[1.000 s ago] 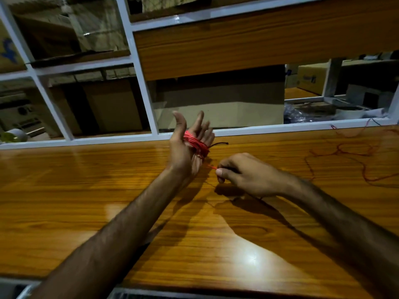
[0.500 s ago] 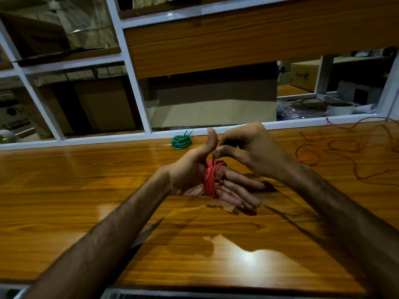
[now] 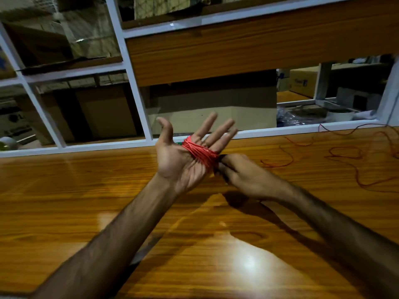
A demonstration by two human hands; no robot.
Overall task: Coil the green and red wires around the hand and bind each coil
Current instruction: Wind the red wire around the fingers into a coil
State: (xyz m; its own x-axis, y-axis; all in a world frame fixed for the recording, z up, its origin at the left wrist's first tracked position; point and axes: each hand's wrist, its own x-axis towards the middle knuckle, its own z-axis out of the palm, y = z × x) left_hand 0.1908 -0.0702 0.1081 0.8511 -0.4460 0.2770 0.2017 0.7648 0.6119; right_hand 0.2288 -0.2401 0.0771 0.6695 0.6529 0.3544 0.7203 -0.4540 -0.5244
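Note:
My left hand (image 3: 183,156) is raised palm up over the wooden counter (image 3: 86,201), fingers straight and spread. A red wire coil (image 3: 199,152) wraps several times around its four fingers at their base. My right hand (image 3: 241,175) sits just right of and below the coil, its curled fingers pinching the red wire where it leaves the coil. The loose length of red wire (image 3: 349,152) trails in loops across the counter to the right. A sliver of the green coil (image 3: 178,143) shows behind my left hand; the rest of it is hidden.
A white frame ledge (image 3: 86,146) runs along the counter's far edge, with white uprights and cardboard boxes behind. A wooden panel (image 3: 259,48) hangs above. A roll of tape (image 3: 8,143) lies at far left.
My left hand has turned palm up with fingers pointing away. My right hand swung from above the coil to below and right of it, carrying the wire round. The green coil is now mostly hidden.

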